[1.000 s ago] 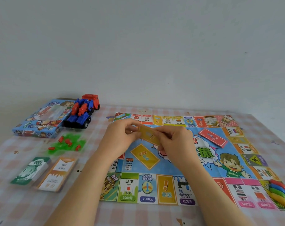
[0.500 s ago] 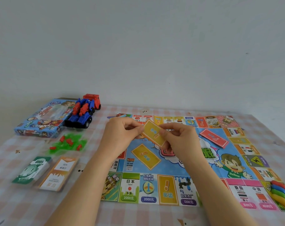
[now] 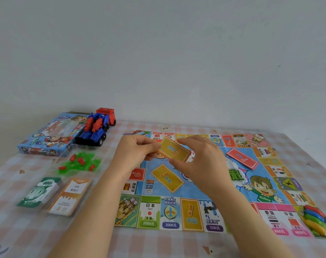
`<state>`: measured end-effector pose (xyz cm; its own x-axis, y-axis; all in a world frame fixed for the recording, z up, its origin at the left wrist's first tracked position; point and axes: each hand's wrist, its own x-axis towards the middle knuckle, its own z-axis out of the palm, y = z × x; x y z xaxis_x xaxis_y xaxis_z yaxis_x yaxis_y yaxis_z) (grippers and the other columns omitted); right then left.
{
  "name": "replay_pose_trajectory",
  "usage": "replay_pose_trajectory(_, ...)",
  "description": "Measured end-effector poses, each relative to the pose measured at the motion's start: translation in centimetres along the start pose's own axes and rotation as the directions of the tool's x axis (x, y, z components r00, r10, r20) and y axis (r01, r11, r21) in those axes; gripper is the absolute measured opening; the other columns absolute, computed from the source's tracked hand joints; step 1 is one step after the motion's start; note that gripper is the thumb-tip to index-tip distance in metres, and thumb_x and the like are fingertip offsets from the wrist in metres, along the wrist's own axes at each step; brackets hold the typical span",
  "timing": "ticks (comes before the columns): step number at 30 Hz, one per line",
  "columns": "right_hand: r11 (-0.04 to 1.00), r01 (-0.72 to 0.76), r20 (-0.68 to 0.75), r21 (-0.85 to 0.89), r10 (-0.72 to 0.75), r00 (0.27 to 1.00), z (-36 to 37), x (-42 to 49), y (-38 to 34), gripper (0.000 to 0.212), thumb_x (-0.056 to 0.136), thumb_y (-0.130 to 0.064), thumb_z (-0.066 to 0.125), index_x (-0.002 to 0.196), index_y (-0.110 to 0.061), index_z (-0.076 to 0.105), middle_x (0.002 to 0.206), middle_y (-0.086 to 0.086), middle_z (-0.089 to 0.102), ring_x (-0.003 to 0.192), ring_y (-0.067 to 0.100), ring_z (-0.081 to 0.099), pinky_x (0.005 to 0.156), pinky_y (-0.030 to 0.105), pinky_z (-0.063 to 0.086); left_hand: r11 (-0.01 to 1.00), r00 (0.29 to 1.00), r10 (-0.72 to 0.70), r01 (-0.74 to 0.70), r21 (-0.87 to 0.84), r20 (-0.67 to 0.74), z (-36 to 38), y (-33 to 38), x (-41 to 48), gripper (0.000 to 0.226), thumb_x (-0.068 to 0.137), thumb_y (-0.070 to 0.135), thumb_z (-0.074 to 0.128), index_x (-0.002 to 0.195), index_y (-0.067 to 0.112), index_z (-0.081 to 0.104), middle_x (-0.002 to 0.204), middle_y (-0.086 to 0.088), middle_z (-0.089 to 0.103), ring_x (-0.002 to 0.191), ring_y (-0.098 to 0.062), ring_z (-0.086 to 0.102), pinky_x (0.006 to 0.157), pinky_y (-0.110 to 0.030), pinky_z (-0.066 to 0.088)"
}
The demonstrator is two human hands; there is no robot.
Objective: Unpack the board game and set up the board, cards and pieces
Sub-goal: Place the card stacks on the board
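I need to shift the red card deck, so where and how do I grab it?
Pinch the red card deck across its two long edges, coming from above. It lies flat and diagonal on the board, so that narrow span likely keeps the thin stack together.

Paper and plastic on a matt tablecloth (image 3: 158, 244).
The board (image 3: 195, 213) is smooth printed paper, creased at folds; at ten o'clock, the toy truck (image 3: 95, 131) is glossy hard plastic, the green houses (image 3: 80, 162) translucent.
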<state>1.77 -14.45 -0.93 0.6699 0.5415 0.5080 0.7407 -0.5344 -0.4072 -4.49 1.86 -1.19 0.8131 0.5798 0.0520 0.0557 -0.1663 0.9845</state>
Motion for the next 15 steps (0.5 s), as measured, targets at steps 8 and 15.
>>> replay_pose_trajectory(8, 0.997, -0.019, 0.034, -0.075, 0.021, 0.999, -0.5, -1.3, -1.7, 0.044, 0.077, -0.035, 0.071, 0.118, -0.024, 0.065, 0.102, -0.008, 0.066, 0.084, 0.011, 0.058, 0.075, 0.025, 0.048, 1.000, 0.998, 0.002, -0.003, 0.021, 0.061, -0.2, 0.1, -0.1, 0.006, 0.081, 0.010, 0.071, 0.076, 0.011, 0.073, 0.063, -0.004, 0.071, 0.055, -0.009, 0.065, 0.057, -0.019, 0.055)
replay_pose_trajectory(15, 0.982, -0.138, 0.134, -0.131, 0.156, 0.979, -0.9, -2.7, -3.0, 0.039, 0.078, -0.039, 0.066, 0.116, -0.028, 0.064, 0.103, -0.010, 0.067, 0.088, 0.009, 0.059, 0.080, 0.026, 0.051, 0.923, 0.991, 0.135, -0.122, 0.364, -0.011, -0.2, -0.9, 0.0, 0.018, 0.084, 0.037, 0.067, 0.077, 0.021, 0.072, 0.069, 0.009, 0.068, 0.061, -0.002, 0.064, 0.060, -0.019, 0.050)
